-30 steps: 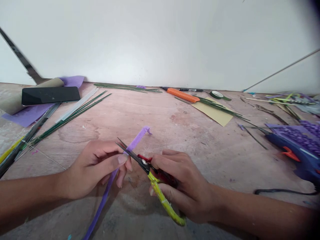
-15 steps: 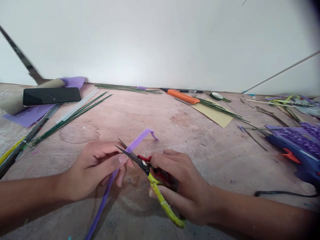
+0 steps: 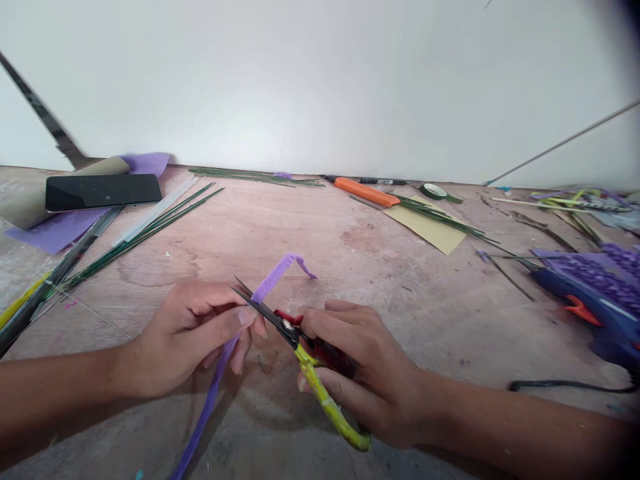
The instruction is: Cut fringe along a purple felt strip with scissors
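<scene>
A long purple strip (image 3: 273, 279), which looks like felt or crepe paper, is pinched between the thumb and fingers of my left hand (image 3: 197, 337). Its far end folds over above the table, and its tail hangs down toward the bottom edge. My right hand (image 3: 367, 367) grips a pair of scissors (image 3: 289, 328) with yellow and red handles. The dark blades are slightly parted and lie across the strip, right by my left thumb tip. Part of the red handle is hidden by my right fingers.
At left, a black phone (image 3: 103, 192) rests on purple sheets beside green wires (image 3: 150, 230). An orange cutter (image 3: 366, 193), a beige card (image 3: 431, 229) and green tape (image 3: 433, 192) lie at the back. A blue glue gun (image 3: 585, 307) with its cord is at right.
Very little differs. The scissor blades have closed slightly on the strip, and the strip's free end has shifted a touch. Both hands stay in about the same place.
</scene>
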The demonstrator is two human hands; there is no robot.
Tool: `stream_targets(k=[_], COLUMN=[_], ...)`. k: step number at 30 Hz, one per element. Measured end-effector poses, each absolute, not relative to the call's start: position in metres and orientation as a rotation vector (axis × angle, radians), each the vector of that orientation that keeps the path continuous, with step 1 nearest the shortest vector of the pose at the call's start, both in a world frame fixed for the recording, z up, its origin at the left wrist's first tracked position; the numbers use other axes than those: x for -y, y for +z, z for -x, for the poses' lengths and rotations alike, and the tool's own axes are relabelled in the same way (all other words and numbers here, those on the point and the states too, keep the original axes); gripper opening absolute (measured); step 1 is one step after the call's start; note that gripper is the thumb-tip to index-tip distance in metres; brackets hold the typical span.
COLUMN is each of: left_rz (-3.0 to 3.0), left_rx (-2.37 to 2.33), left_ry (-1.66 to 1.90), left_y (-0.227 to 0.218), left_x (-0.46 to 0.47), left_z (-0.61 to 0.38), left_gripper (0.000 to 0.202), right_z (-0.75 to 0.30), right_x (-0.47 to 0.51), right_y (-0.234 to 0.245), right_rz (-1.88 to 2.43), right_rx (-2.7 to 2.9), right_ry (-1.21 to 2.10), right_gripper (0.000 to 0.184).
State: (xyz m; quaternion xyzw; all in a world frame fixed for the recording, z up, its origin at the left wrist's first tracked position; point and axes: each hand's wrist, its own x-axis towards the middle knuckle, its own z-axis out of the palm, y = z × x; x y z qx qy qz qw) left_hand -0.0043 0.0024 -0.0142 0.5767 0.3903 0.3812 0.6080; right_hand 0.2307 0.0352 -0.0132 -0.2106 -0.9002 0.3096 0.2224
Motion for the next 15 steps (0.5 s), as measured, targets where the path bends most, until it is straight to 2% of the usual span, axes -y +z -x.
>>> stream_targets(k=[9,12,15], left_rz=[-1.332,-1.339,-1.401], left_rx=[-0.878,-0.869,-0.867], left_ry=[0.867,0.863,0.853], left_y=[-0.0152,-0.0153,-0.0135], left_x=[-0.0029,-0.0026,-0.0034], left_z=[0.0041,0.0049,0.0046], left_gripper=[0.027,0.027,0.035], right_z=[-0.2304,-0.2304,-0.2297], right_x=[-0.0349,-0.0346,-0.0345], right_y=[-0.0132,-0.0134,-0.0130], right_rz=[0.574,0.590,0.624], right_rx=[2.481,2.474,2.465], right_ry=[0.851,0.828,0.818], right_gripper=[0.036,0.032,0.026])
